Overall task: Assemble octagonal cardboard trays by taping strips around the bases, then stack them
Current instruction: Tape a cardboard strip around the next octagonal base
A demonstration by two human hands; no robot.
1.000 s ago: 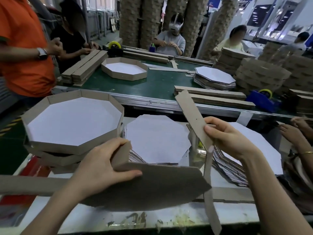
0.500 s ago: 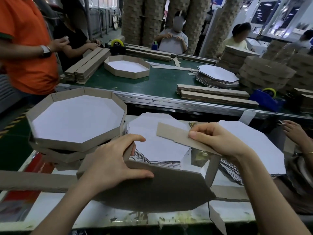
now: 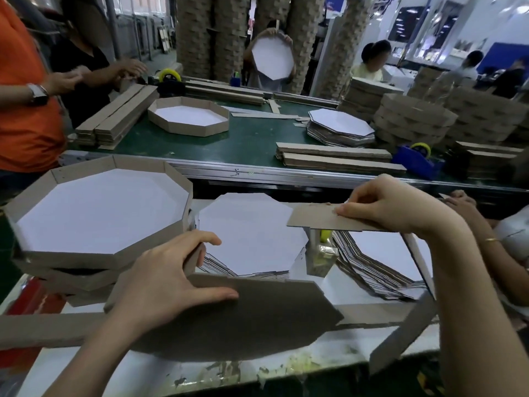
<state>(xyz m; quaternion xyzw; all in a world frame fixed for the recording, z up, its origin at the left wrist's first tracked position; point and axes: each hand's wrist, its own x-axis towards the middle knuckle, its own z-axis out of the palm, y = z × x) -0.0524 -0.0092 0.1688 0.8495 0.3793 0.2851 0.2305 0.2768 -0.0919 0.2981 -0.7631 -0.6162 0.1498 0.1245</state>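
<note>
Left of centre a stack of finished trays (image 3: 100, 213) sits with brown walls upright, and the top one shows only its white octagonal floor. Another single tray (image 3: 189, 116) rests on the green conveyor (image 3: 252, 144) in the upper middle of the frame, also showing just its white floor. In the lower middle the left hand (image 3: 169, 282) grips a loose octagonal base (image 3: 243, 316), brown side up, thumb flat on top and fingers curled over the far edge, holding it above the white bench (image 3: 86, 373). At centre right the right hand (image 3: 383, 204) pinches a cardboard strip (image 3: 315, 220) between thumb and fingers, holding it level over a clear tape dispenser (image 3: 322, 250) with a yellow roll. That dispenser stands between two fanned piles of white bases (image 3: 249, 233), partly hidden by the strip and the held base. A long loose strip (image 3: 51, 329) crosses the bench at lower left, passing behind the left wrist. On the conveyor lie strip bundles (image 3: 337, 159) and a blue tape dispenser (image 3: 415, 161). Another person's hand (image 3: 461, 202) reaches in at the right edge
</note>
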